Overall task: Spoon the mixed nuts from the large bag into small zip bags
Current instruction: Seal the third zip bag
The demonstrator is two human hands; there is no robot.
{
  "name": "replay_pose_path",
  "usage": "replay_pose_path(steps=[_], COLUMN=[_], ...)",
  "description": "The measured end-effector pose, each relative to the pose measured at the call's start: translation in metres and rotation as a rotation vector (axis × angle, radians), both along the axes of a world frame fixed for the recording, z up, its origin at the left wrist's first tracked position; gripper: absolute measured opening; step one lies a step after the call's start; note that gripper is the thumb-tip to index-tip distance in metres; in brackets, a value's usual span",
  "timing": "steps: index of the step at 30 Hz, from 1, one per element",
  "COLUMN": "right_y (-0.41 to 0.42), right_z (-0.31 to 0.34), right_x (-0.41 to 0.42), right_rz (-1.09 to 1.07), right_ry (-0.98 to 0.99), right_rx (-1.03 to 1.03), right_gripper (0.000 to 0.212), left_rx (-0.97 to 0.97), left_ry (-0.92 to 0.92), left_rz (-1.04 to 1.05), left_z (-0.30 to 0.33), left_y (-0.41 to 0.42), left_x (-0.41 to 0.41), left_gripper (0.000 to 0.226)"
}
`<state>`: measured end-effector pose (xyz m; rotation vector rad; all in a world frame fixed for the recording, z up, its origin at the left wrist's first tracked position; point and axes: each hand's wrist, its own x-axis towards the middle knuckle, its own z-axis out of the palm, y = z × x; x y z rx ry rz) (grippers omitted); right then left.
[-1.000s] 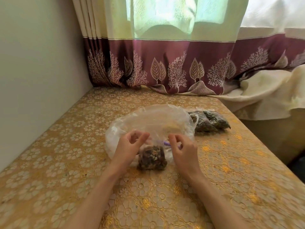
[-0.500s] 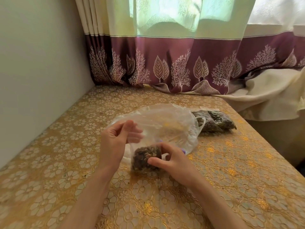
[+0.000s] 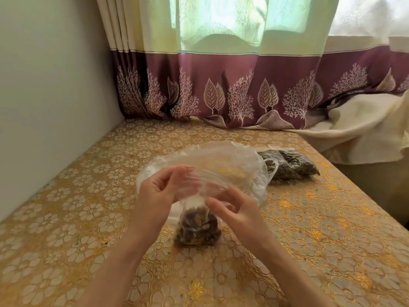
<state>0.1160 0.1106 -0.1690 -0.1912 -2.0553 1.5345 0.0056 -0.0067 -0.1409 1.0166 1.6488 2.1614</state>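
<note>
Head view. Large clear plastic bag (image 3: 221, 171) lies on the table (image 3: 88, 196), its loose, crumpled upper part raised between both hands; the mixed nuts (image 3: 197, 229) sit bunched in its lower end, resting on the tablecloth just in front of the wrists. Left hand (image 3: 161, 193) is at the bag's left edge, fingers curled, thumb and fingertips pinching the thin film near its top. Right hand (image 3: 234, 209) is just right of the nut bundle, fingers bent and spread against the plastic above the nuts; whether it actually grips the film cannot be told, since the film is transparent and the fingertips overlap it. The two hands are near each other but apart. Behind and to the right of the large bag, touching its far edge, lie two small zip bags (image 3: 290, 165) already filled with dark nuts, side by side and flat on the table. A maroon-bordered curtain (image 3: 243, 85) hangs at the table's far end; a cream cloth (image 3: 365, 131) lies bunched at the right.
</note>
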Motion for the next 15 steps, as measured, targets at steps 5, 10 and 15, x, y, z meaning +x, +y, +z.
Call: replay_pose_path(steps=[5,10,15], right_y=[0.002,0.005,0.006], right_z=[0.007,0.016,0.021], right_x=[0.001,0.007,0.011], right_rz=[-0.062,-0.099,-0.142], right_ry=[0.162,0.223,0.237], right_rx=[-0.107,-0.29,-0.284], right_gripper=[0.014,0.017,0.017], left_rx=[0.03,0.036,-0.016], left_ry=[0.023,0.056,0.026], left_rz=[0.016,0.036,-0.018], left_z=[0.003,0.007,0.005], left_y=[-0.001,-0.003,-0.005], left_x=[0.005,0.008,0.004], left_gripper=[0.033,0.025,0.026])
